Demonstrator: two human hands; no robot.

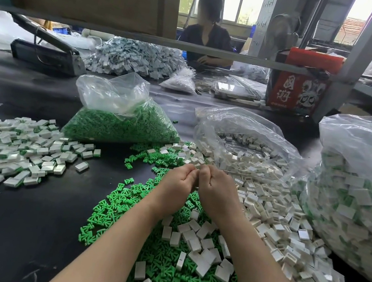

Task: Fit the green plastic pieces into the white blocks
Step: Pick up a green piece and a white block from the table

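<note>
My left hand [175,183] and my right hand [217,190] meet above the middle of the table, fingers curled. Their fingertips pinch a small white block [197,166] between them; any green piece in that grip is hidden. Below my wrists lies a spread of loose green plastic pieces [121,203] with white blocks scattered on top. A larger heap of empty white blocks [270,212] runs along the right of my hands. White blocks with green showing at their edges form a pile [11,152] on the left.
An open clear bag of green pieces [122,127] and another of white blocks [239,146] stand behind my hands. A big bag of green-edged blocks [353,202] fills the right. The black table [23,237] shows at lower left. A person [206,38] sits opposite, beyond a metal bar [123,33].
</note>
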